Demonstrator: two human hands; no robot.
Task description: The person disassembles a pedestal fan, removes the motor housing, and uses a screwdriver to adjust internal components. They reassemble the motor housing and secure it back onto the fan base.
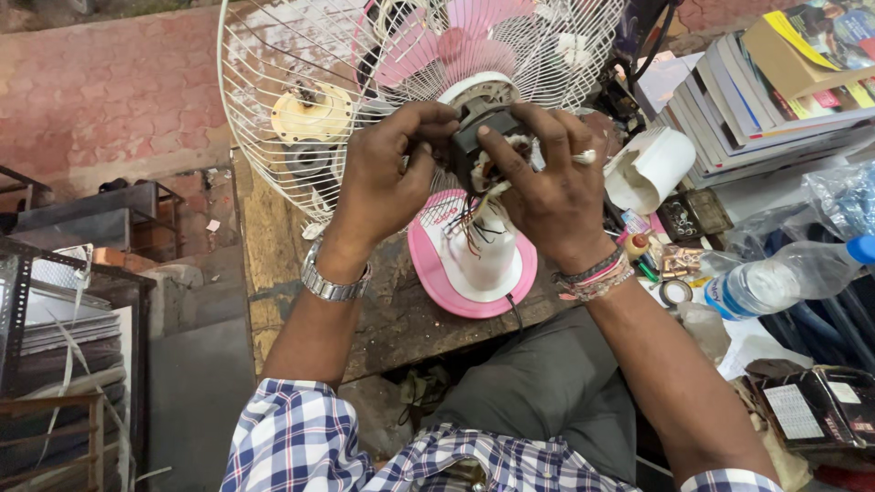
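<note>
1. Left hand (pixel 378 182): grip closed on the left side of the dark motor housing (pixel 483 137), thumb and fingers curled round it. Metal watch on that wrist.
2. Right hand (pixel 551 187): grip closed on the same housing from the right, index finger laid across its front. Ring on one finger, thread bands on the wrist.
3. Motor housing sits between both grips, on top of the white fan neck (pixel 483 246). Loose coloured wires (pixel 469 219) hang out just under the grips.
4. Directly below the grips: pink and white fan base (pixel 456 282), standing on the worn wooden desk (pixel 401 319).
5. Behind the grips: white wire fan guard (pixel 301 100), upright, with pink blades (pixel 474 27) seen through it.
6. Right of the right grip: white plastic cover (pixel 652 169) lying on its side; further out, a stack of books (pixel 766 91).
7. Below-right of the right grip: roll of tape (pixel 675 292), then a clear plastic bottle (pixel 784 278) with a blue cap, lying down.
</note>
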